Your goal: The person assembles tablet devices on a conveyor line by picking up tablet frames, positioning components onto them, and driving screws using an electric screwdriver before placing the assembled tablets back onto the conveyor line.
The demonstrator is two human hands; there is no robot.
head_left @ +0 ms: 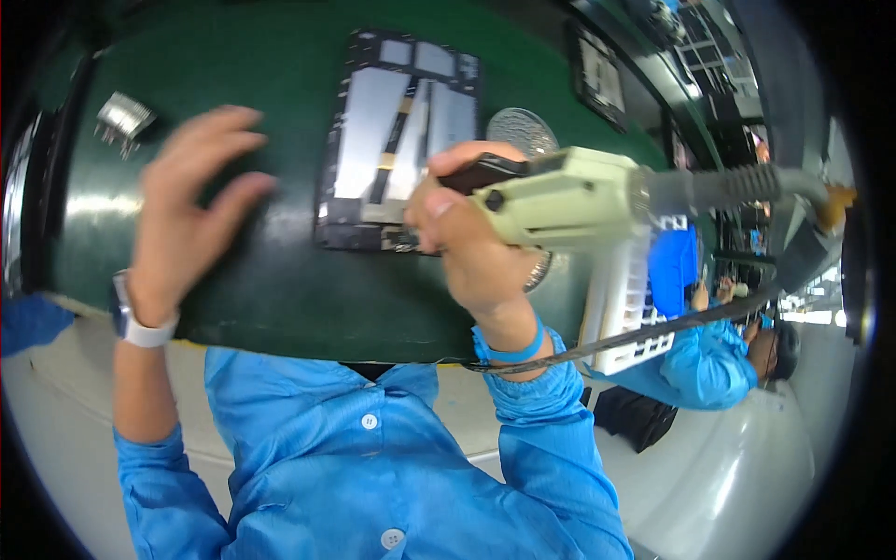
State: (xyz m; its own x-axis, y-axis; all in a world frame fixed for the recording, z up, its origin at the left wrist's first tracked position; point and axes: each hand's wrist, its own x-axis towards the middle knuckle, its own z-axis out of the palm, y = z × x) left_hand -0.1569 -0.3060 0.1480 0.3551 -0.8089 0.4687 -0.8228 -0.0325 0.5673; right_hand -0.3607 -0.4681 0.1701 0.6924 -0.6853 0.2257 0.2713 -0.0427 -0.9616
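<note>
My right hand [476,233] is wrapped round a pale green electric screwdriver [569,201] with a black lever. Its tip is hidden behind my fingers, over the lower right part of an opened tablet [359,131]. Silver battery panels, a black frame and a dark ribbon strip show inside the tablet. Whether the tip touches the tablet I cannot tell. My left hand [191,201] is held to the left of the tablet, slightly blurred, fingers apart and holding nothing. A watch with a white strap [149,330] is on that wrist.
Beside the tablet is a round metal dish [523,126], partly covered by my right hand. A small metal object [124,116] sits at far left. Right are a white slotted tray [611,289], a blue bin [670,266] and another device [600,75]. The screwdriver's cable [616,343] crosses my right wrist. A co-worker [705,369] sits beyond.
</note>
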